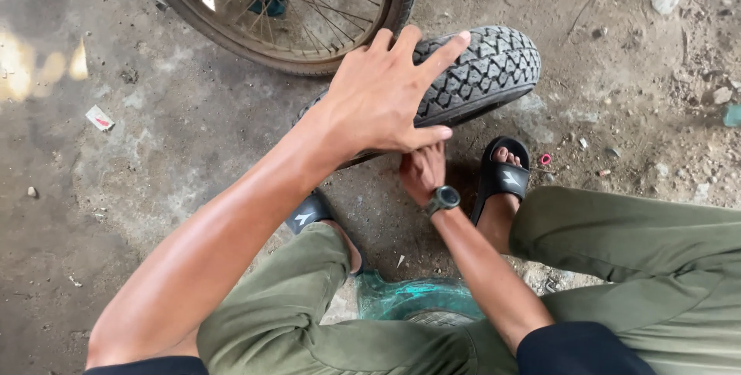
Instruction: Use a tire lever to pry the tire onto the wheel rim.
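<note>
A black knobby tyre (486, 70) stands on edge on the dusty concrete floor between my feet. My left hand (386, 93) rests flat on top of it with fingers spread. My right hand (422, 173), with a dark wristwatch, reaches under the tyre's lower edge; its fingertips are hidden behind the left hand and the tyre. I sit low, knees apart in olive trousers, wearing black slide sandals (503, 177).
A spoked wheel (293, 8) of a two-wheeler stands just beyond the tyre. A green plastic-wrapped object (401, 298) lies under my legs. A small red ring (546, 160) and scraps of litter dot the cracked concrete floor (116, 174).
</note>
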